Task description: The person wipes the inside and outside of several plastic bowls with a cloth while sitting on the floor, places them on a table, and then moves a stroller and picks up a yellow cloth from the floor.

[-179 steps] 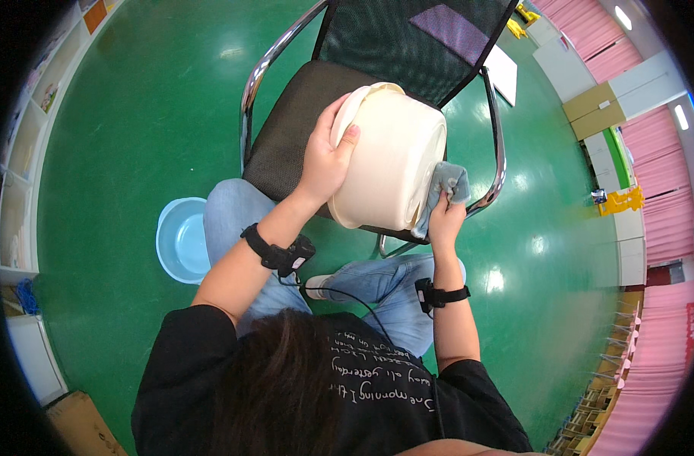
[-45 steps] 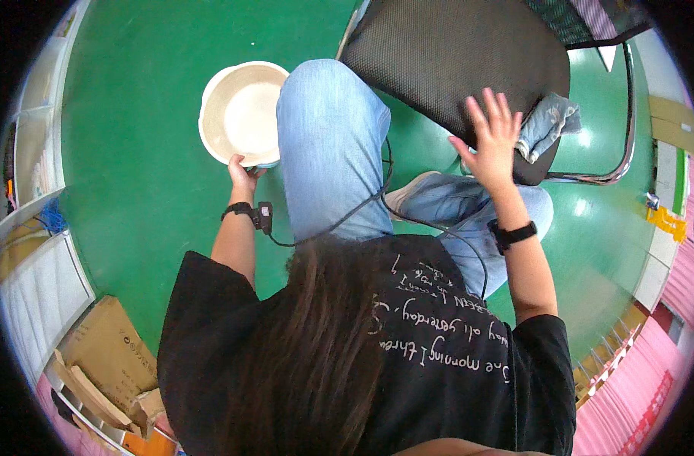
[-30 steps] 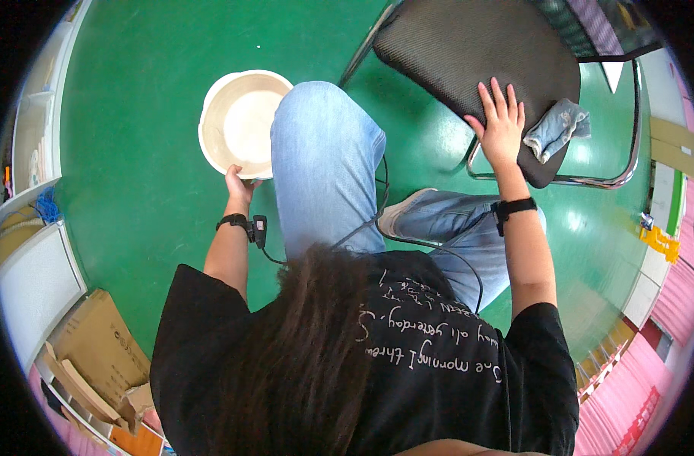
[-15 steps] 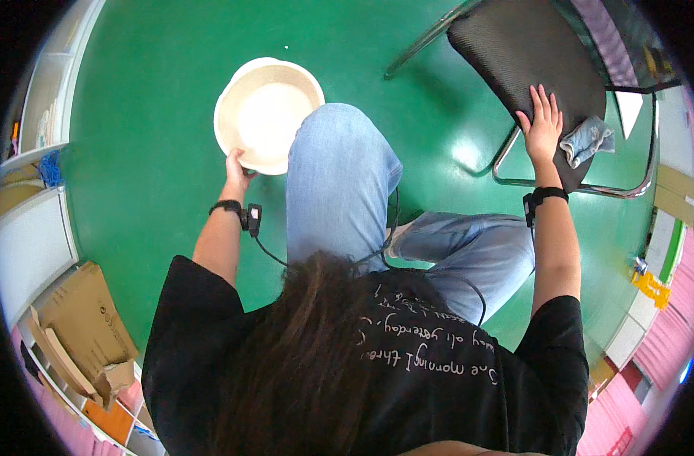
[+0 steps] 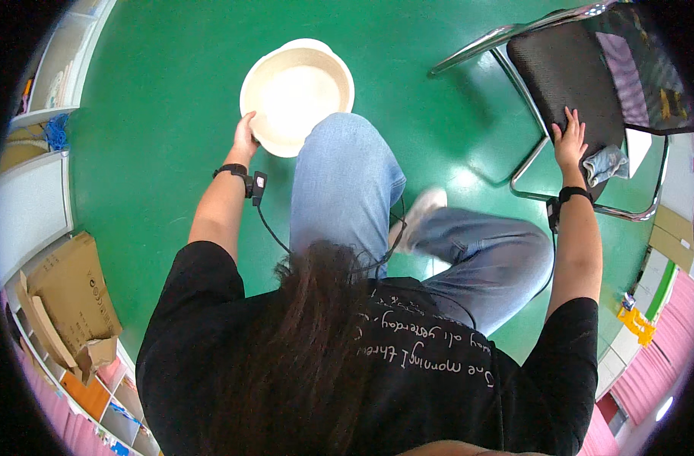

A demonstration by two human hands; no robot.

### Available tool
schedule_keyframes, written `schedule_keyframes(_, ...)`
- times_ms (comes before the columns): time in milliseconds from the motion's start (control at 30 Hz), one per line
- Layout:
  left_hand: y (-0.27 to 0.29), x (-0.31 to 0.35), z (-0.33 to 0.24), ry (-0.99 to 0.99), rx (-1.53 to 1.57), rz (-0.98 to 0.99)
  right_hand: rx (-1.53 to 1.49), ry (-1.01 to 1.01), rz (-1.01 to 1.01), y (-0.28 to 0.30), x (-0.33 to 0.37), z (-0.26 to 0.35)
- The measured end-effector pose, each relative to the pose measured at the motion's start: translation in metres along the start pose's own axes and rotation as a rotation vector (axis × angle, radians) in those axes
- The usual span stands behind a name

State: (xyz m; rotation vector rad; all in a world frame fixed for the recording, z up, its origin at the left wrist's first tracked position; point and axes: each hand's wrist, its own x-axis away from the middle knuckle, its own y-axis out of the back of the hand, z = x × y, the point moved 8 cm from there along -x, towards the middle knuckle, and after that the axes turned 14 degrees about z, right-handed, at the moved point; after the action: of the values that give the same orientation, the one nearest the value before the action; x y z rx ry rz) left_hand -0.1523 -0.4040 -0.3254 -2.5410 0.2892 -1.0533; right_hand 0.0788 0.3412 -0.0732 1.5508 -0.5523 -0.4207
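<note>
My left hand (image 5: 245,139) grips the near-left rim of a cream plastic basin (image 5: 341,82). Its thumb shows at the rim, while the other fingers are mostly hidden beneath. The basin looks empty and sits in front of my left knee, partly covered by it. Over on the right, my right hand (image 5: 570,144) lies flat with fingers spread on the black seat of a metal-framed chair (image 5: 556,64). Beside that hand, a bunched piece of blue denim-like cloth (image 5: 607,164) rests on the seat's near edge.
Glossy green floor (image 5: 172,99) surrounds the basin. White shelving (image 5: 39,190) with a bundle of blue cord (image 5: 56,131) lines the left side. An opened cardboard box (image 5: 77,292) stands at the lower left. Something yellow (image 5: 636,323) hangs by cabinets on the right.
The basin and my left hand have shifted right and farther away. In the picture, the chair, cloth and right hand now sit farther right and lower. More of my right shoe shows.
</note>
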Motion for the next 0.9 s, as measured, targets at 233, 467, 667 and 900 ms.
schedule_keyframes(233, -0.06, 0.02, 0.044, 0.004, -0.199, 0.078, -0.039, -0.228, 0.025, 0.022, 0.009, -0.046)
schedule_keyframes(467, -0.113, 0.062, 0.104, 0.417, -0.552, 0.434, -0.11, 0.643, -0.034, 0.125, 0.039, 0.154)
schedule_keyframes(667, -0.145, 0.068, 0.123, 0.389, -0.368, 0.448, -0.073, 0.701, 0.896, 0.035, -0.003, 0.267)
schedule_keyframes(900, -0.14, 0.086, 0.142, 0.384, -0.104, 0.405, -0.132, 0.478, 1.313, -0.044, 0.0, 0.336)
